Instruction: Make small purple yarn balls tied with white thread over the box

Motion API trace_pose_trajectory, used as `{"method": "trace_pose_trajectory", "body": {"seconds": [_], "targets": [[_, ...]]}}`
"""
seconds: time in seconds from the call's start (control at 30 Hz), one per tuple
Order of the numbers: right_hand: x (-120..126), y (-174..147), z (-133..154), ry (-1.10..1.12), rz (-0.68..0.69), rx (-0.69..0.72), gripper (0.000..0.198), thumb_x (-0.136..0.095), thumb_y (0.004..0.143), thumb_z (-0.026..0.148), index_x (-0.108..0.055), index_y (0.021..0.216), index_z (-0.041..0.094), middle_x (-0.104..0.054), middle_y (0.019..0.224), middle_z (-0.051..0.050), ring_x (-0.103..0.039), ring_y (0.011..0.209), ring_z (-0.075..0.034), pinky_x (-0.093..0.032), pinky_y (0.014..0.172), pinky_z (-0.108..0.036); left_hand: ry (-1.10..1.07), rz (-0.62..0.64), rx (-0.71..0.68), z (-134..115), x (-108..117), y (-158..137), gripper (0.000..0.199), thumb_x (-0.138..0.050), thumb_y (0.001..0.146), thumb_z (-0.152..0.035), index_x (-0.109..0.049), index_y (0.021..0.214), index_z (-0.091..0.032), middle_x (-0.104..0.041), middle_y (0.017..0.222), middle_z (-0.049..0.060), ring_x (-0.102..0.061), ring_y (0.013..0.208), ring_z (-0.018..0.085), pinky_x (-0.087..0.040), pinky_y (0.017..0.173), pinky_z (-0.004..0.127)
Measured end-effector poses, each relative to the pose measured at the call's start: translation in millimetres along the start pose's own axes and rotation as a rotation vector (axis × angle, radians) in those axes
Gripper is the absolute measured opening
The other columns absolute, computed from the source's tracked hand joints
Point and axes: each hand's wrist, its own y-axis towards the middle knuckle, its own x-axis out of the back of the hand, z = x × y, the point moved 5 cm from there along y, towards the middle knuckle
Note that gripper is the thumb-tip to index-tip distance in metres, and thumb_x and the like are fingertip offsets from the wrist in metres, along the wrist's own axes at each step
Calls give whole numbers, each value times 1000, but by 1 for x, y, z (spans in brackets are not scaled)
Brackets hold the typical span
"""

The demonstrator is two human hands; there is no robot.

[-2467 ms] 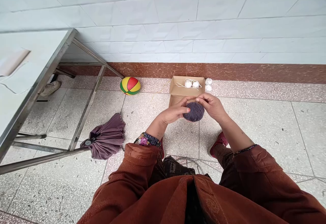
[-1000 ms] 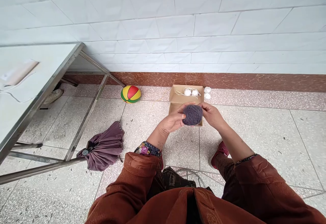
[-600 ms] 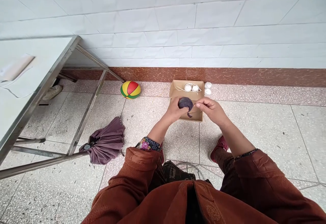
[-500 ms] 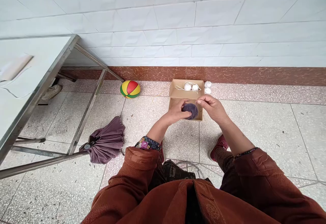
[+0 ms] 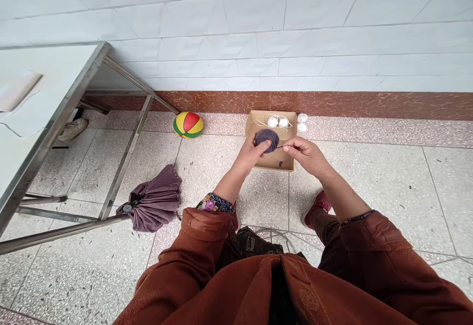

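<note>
A dark purple ball of yarn (image 5: pixel 266 140) is gripped in my left hand (image 5: pixel 248 156), thumb laid over its near side. My right hand (image 5: pixel 306 156), just to the right, pinches a strand of yarn (image 5: pixel 280 147) that runs to the ball. Both hands are above an open cardboard box (image 5: pixel 273 164) on the floor. Two white yarn balls (image 5: pixel 277 121) with loose ends lie in its far part, and a small dark bit (image 5: pixel 280 163) rests on its bottom. Two more white balls (image 5: pixel 302 122) are on the floor beside the box's right side.
A red, yellow and green ball (image 5: pixel 188 125) lies by the wall left of the box. Nearer, a folded purple umbrella (image 5: pixel 155 199) is beside the metal-framed table (image 5: pixel 74 86). Under the table a person's shoe (image 5: pixel 74 129) shows. The tiled wall (image 5: pixel 244 44) stands behind.
The purple yarn ball has moved up and left in my left hand and turned. A short strand now stretches between it and my right hand. The view has tilted slightly.
</note>
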Motion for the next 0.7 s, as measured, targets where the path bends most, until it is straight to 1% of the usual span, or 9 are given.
{"method": "trace_pose_trajectory", "body": {"seconds": [0.07,0.13,0.23,0.3,0.4,0.5,0.6,0.67,0.7], "targets": [[1,1,1,1,-18,25,23,-66,92,46,-69,84,24,-66,83,-2,-58,78,-18,-48,76,-34,225,69,-45,0,-3,-1,45,-74,73,-35,-65,114,-20,-64,119,10,-57,117,28,-48,100,43],[3,2,-2,0,-60,24,22,-68,91,44,-69,82,24,-66,81,-1,-59,77,-18,-47,76,-33,295,248,-53,0,-11,-6,50,-75,71,-33,-65,118,-19,-65,118,11,-57,117,29,-45,104,47],[6,4,-11,0,-125,-11,22,-69,90,43,-67,81,23,-64,79,0,-57,74,-17,-45,73,-32,98,509,34,2,-21,-17,68,-73,77,-38,-53,139,-23,-65,117,10,-60,109,27,-50,94,44],[7,4,-14,-8,-142,-22,23,-67,91,43,-66,81,22,-62,76,0,-55,72,-16,-44,71,-31,-124,555,74,-1,-24,-22,71,-72,79,-42,-49,144,-27,-64,122,10,-62,108,27,-53,86,40],[5,4,-13,-38,-113,-19,26,-60,96,44,-65,81,22,-60,74,1,-52,69,-16,-42,68,-31,-407,498,87,-7,-22,-21,69,-74,77,-49,-53,139,-27,-62,130,12,-65,105,27,-54,80,35],[1,2,-6,-43,-35,-3,26,-59,97,44,-68,85,23,-61,74,0,-52,67,-16,-41,66,-30,-505,302,48,-9,-14,-12,68,-76,75,-53,-56,133,-24,-63,127,12,-66,103,25,-53,78,32],[-4,0,2,-17,38,18,25,-63,95,46,-71,87,24,-65,78,-1,-55,70,-16,-45,67,-31,-348,70,39,-1,-4,-3,58,-74,78,-50,-57,126,-23,-64,123,9,-65,102,22,-52,78,31],[-4,-1,5,9,52,34,24,-66,93,47,-72,88,24,-68,83,-1,-59,75,-18,-48,72,-33,-96,-9,31,4,0,1,54,-76,76,-45,-59,121,-21,-64,121,10,-62,106,23,-51,84,34],[-3,0,6,24,43,39,24,-67,93,47,-73,88,25,-70,84,-2,-61,77,-18,-50,75,-34,33,-15,14,5,0,1,54,-78,73,-41,-60,119,-20,-64,121,11,-61,108,24,-50,88,36]]}}
